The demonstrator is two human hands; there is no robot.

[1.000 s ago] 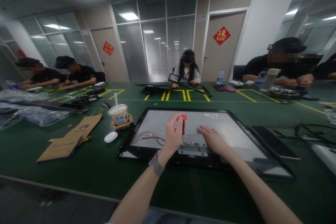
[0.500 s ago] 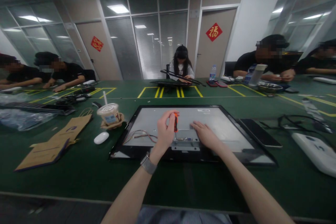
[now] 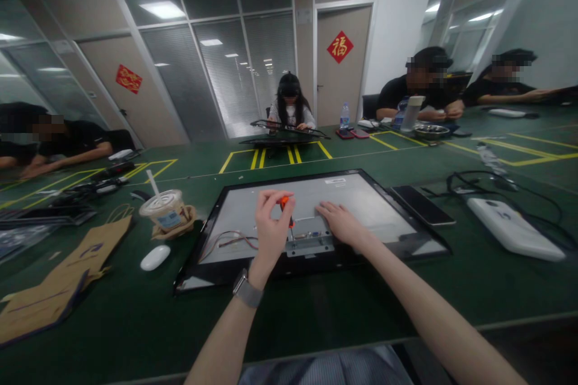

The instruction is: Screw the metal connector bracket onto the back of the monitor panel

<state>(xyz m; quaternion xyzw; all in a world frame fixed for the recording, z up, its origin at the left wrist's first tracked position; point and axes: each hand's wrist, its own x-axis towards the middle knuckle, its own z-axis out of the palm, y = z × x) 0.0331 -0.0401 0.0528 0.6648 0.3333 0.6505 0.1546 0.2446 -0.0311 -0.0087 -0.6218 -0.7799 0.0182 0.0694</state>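
Observation:
In my left hand (image 3: pixel 271 222) is a screwdriver (image 3: pixel 286 207) with an orange and black handle, held upright between thumb and fingers. Its shaft points down at a metal bracket (image 3: pixel 311 246) with connector ports, near the front edge of an open monitor panel (image 3: pixel 370 198). Where the tip meets the bracket is too small to make out. Flat on the panel's grey back, right of the bracket, rests my right hand (image 3: pixel 341 221) with fingers stretched out. Thin loose wires (image 3: pixel 230 240) lie on the panel to the left.
Left of the panel are a drink cup (image 3: pixel 165 210) in a carton holder, a white mouse (image 3: pixel 155 257) and a paper bag (image 3: pixel 72 277). A black phone (image 3: pixel 422 204), a white device (image 3: pixel 512 228) and cables lie right. Across the table, people sit working.
The view has turned right and tilted, so things appear shifted left. My left fingers have loosened and spread somewhat at the screwdriver's handle. My right hand still rests on the panel.

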